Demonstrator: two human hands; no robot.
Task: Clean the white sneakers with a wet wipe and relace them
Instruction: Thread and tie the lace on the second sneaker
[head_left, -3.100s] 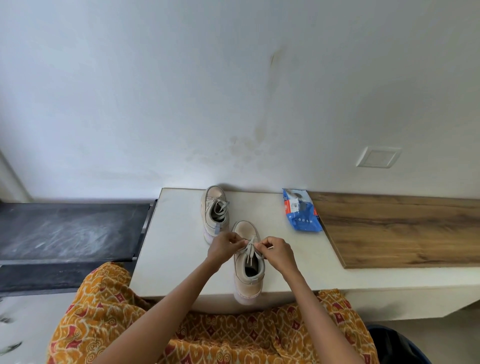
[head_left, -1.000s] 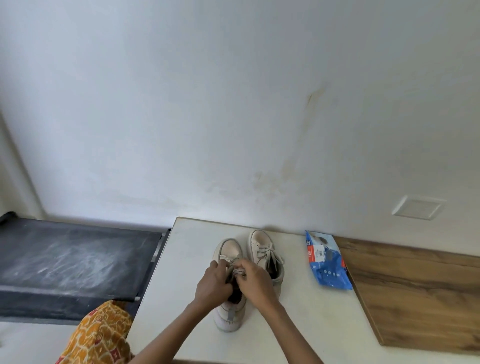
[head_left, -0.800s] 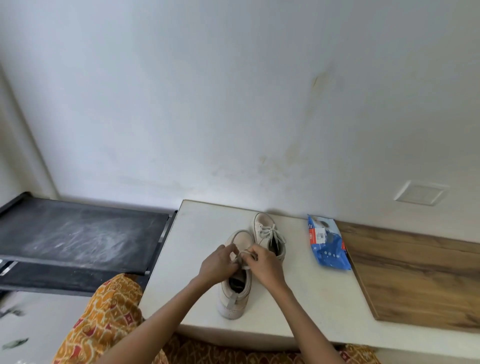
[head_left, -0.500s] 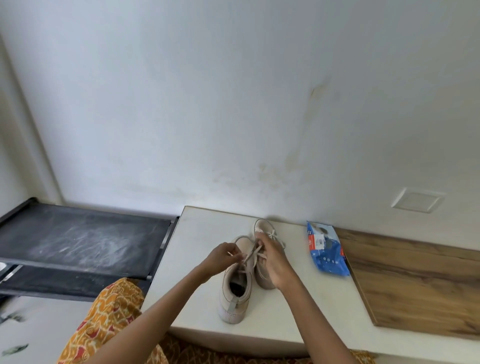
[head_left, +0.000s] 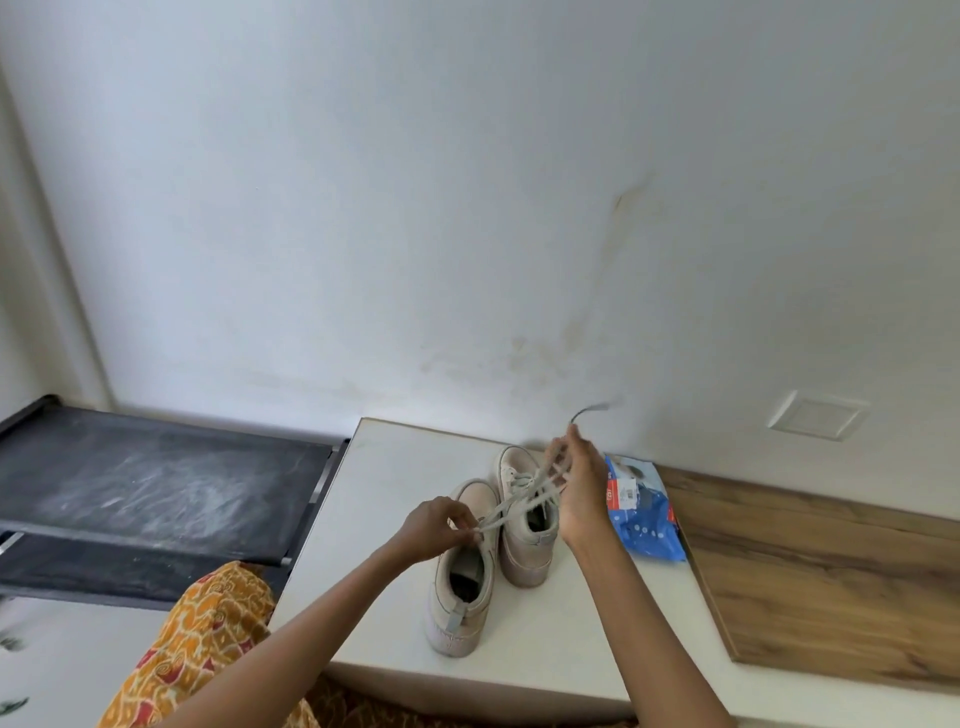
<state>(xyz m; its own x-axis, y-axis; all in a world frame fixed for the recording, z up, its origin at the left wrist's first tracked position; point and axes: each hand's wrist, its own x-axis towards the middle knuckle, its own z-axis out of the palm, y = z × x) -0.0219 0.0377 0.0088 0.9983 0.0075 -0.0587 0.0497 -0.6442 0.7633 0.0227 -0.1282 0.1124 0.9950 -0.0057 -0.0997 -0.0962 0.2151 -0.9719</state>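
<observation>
While taut, lace (head_left: 511, 506) between both hands.

My right hand (head_left: 574, 486) hid part of the wipes pack (head_left: 642, 514); the lace (head_left: 591, 410) tip above it was motion-blurred.

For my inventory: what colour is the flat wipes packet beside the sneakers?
Blue, with a red-and-white label: the flat plastic wipes packet, head view.

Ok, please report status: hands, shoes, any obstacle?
Left hand pinches lace at near sneaker. Right hand pulls it taut over far sneaker. Wipes pack lies beside, not blocking.
</observation>
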